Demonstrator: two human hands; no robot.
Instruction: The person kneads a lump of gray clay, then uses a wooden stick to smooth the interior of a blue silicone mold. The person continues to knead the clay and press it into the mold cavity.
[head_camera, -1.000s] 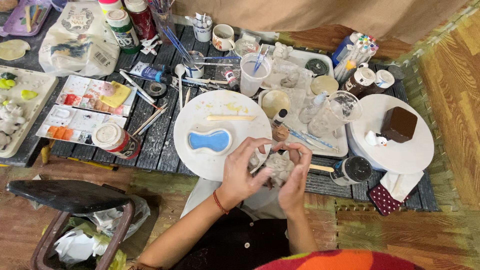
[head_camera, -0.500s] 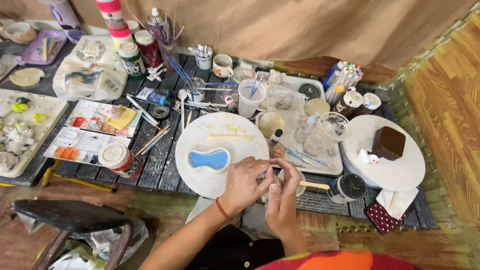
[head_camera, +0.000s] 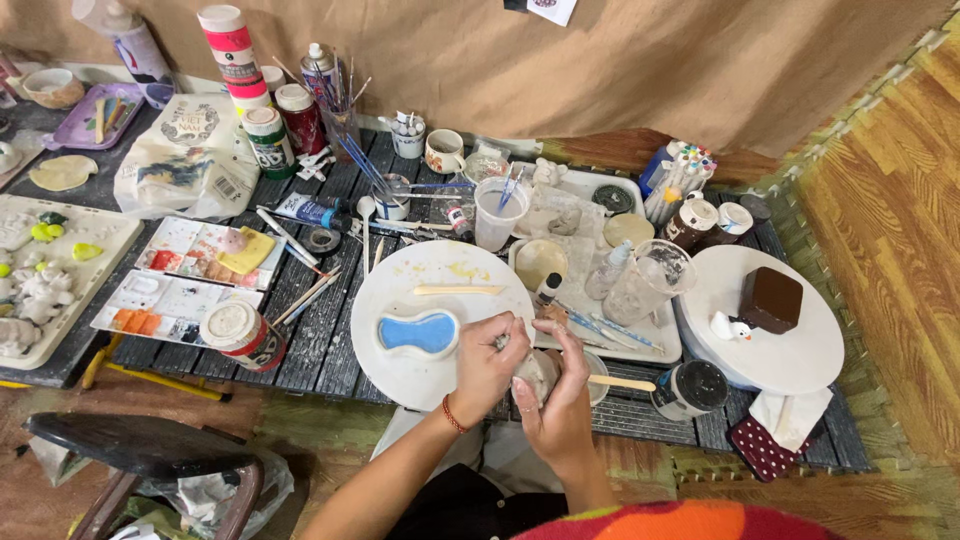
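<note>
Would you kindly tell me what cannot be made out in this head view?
- Pale piece: mostly covered by left hand and right hand; shape unclear.
- Small figure on the round white board: too small to identify.
- Black stool: cut off by the bottom edge.

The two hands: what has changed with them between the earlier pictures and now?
Left hand and right hand closed together and now both grip the small pale clay piece, which was held more openly before. The white round board and blue dish stayed in place.
</note>
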